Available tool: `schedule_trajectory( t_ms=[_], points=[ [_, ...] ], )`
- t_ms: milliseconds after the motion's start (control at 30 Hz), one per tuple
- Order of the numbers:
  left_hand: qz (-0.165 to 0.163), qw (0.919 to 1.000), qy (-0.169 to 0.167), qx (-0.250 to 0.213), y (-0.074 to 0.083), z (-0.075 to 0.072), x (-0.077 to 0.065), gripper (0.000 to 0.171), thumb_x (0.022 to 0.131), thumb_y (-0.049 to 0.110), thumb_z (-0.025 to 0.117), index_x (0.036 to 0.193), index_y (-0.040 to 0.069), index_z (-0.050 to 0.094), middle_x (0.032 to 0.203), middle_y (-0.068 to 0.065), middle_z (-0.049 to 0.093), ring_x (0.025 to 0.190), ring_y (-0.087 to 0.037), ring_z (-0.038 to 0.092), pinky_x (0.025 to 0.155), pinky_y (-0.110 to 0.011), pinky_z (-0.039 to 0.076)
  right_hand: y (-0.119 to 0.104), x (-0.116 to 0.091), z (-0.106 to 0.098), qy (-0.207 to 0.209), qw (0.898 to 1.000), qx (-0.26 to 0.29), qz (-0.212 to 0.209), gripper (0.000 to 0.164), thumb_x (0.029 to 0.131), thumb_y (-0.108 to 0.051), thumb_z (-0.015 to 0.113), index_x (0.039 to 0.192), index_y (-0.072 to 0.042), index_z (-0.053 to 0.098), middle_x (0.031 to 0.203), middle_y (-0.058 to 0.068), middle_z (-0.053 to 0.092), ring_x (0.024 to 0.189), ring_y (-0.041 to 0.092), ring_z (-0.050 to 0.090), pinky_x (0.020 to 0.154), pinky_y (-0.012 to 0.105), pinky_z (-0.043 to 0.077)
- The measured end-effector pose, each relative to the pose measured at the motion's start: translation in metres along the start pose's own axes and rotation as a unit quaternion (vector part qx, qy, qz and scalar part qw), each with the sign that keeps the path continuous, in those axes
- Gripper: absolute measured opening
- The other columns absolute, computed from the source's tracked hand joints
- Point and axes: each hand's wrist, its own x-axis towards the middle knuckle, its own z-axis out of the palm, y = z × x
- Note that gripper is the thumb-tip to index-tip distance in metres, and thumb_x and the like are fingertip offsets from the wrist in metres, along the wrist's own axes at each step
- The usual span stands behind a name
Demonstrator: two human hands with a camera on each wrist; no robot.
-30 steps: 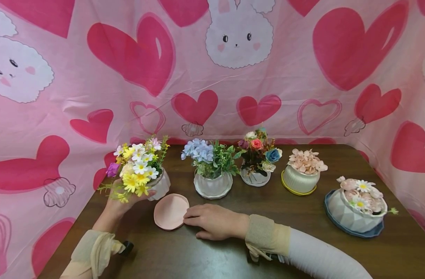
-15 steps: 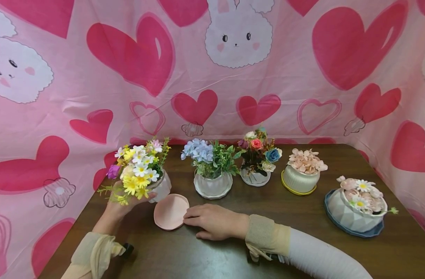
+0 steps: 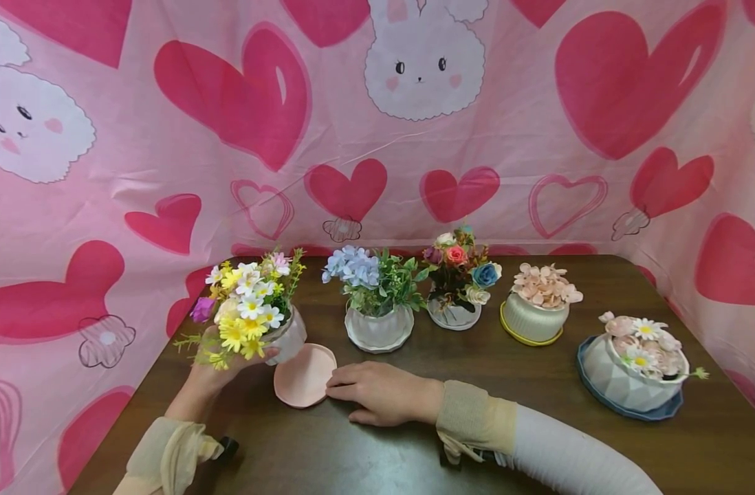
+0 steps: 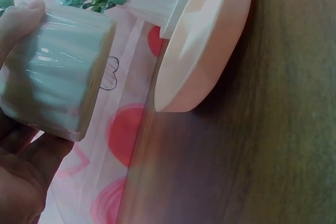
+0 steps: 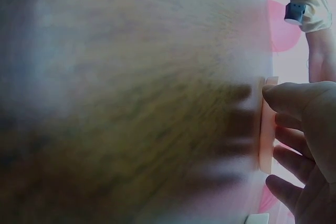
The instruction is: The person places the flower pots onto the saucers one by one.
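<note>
A white flower pot (image 4: 58, 66) with yellow and white daisies (image 3: 247, 302) is tilted in my left hand (image 3: 219, 357). Thumb and fingers grip its sides, and its base faces the pink saucer (image 3: 297, 385). The pot is raised off the table in the left wrist view and overlaps the saucer's upper left edge in the head view. My right hand (image 3: 384, 392) rests at the saucer's right rim, fingertips on the edge and thumb apart from it. Flowers partly hide the left hand.
Behind the saucer stands a blue-flowered pot (image 3: 377, 326) on a white saucer. To the right are a mixed rose pot (image 3: 454, 313), a ribbed pot (image 3: 538, 320) on a yellow saucer and a faceted pot (image 3: 631, 378) on a blue saucer. A pink heart-patterned cloth (image 3: 328, 124) hangs behind the table.
The left hand has carried the daisy pot slightly right and down, nearer the pink saucer. The right hand and saucer look unmoved.
</note>
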Motion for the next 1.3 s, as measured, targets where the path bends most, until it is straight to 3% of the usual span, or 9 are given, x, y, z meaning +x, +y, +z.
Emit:
schedule_trajectory(
  t_ms=[200,433,533,633,733,867,1000,1167,1300],
  points=[
    [-0.048,0.9988,-0.001,0.007,0.004,-0.001,-0.003,0.091,0.079,0.028,0.083,0.152,0.015,0.031,0.151,-0.008,0.047,0.126,0.002,0.043,0.091,-0.002,0.035,0.0,0.0,0.0,-0.003,1.0,0.002,0.0,0.051,0.094,-0.036,0.065,0.139,-0.015,0.056,0.142,-0.003,0.056,0.138,0.014,0.047,0.117,0.027,0.036],
    [-0.05,0.9986,-0.009,0.014,-0.003,0.0,-0.003,0.091,0.08,0.03,0.082,0.153,0.016,0.03,0.152,-0.007,0.047,0.138,-0.024,0.045,0.101,-0.017,0.043,0.0,0.0,0.001,0.001,1.0,0.003,-0.001,0.051,0.094,-0.036,0.065,0.139,-0.015,0.056,0.142,-0.003,0.056,0.138,0.014,0.047,0.117,0.027,0.036],
    [-0.038,0.9992,-0.008,0.013,-0.006,0.002,-0.004,0.091,0.08,0.03,0.082,0.153,0.017,0.03,0.152,-0.007,0.047,0.138,-0.021,0.046,0.1,-0.016,0.043,0.0,0.0,0.001,0.001,1.0,0.005,-0.003,0.051,0.094,-0.036,0.065,0.139,-0.015,0.056,0.142,-0.003,0.055,0.138,0.014,0.047,0.117,0.027,0.035],
    [-0.024,0.9997,-0.009,0.005,-0.006,0.003,-0.005,0.094,0.078,0.027,0.083,0.154,0.017,0.028,0.153,-0.007,0.045,0.133,0.0,0.044,0.094,-0.005,0.038,0.0,-0.001,0.001,0.003,1.0,0.007,-0.006,0.051,0.094,-0.036,0.065,0.139,-0.015,0.056,0.142,-0.002,0.055,0.138,0.014,0.047,0.116,0.027,0.036],
    [-0.024,0.9995,-0.018,-0.007,0.002,0.003,-0.007,0.097,0.078,0.024,0.084,0.155,0.015,0.025,0.155,-0.009,0.041,0.137,-0.003,0.042,0.092,-0.001,0.034,0.001,-0.001,0.002,0.005,1.0,0.008,-0.006,0.051,0.094,-0.037,0.065,0.14,-0.015,0.055,0.143,-0.002,0.055,0.138,0.014,0.047,0.116,0.027,0.037],
    [-0.034,0.9991,-0.026,-0.006,0.012,0.003,-0.009,0.1,0.077,0.023,0.084,0.155,0.012,0.023,0.156,-0.01,0.04,0.141,-0.03,0.038,0.092,0.0,0.032,0.001,-0.001,0.003,0.004,1.0,0.008,-0.004,0.051,0.094,-0.037,0.064,0.14,-0.015,0.055,0.143,-0.002,0.055,0.139,0.014,0.047,0.116,0.028,0.037],
    [-0.027,0.9994,-0.021,-0.002,0.013,0.005,-0.011,0.101,0.075,0.023,0.086,0.155,0.012,0.024,0.155,-0.01,0.042,0.137,-0.02,0.042,0.092,0.001,0.032,0.001,-0.001,0.002,0.006,1.0,0.005,-0.004,0.051,0.094,-0.037,0.065,0.14,-0.015,0.055,0.143,-0.003,0.055,0.139,0.014,0.047,0.116,0.027,0.037],
    [-0.006,0.9998,-0.009,-0.015,0.011,0.008,-0.012,0.1,0.074,0.02,0.086,0.154,0.012,0.027,0.153,-0.011,0.043,0.124,0.013,0.04,0.093,0.0,0.033,0.001,-0.001,0.002,0.004,1.0,0.007,-0.003,0.051,0.095,-0.036,0.064,0.14,-0.015,0.055,0.143,-0.003,0.055,0.139,0.014,0.047,0.116,0.027,0.036],
    [-0.007,0.9996,-0.013,-0.024,0.008,0.009,-0.011,0.1,0.075,0.021,0.086,0.155,0.014,0.026,0.154,-0.011,0.043,0.127,0.008,0.042,0.093,-0.001,0.035,0.0,-0.001,0.001,-0.001,1.0,0.008,0.0,0.051,0.095,-0.036,0.064,0.14,-0.015,0.055,0.144,-0.003,0.055,0.139,0.014,0.046,0.117,0.027,0.036]
  ],
)
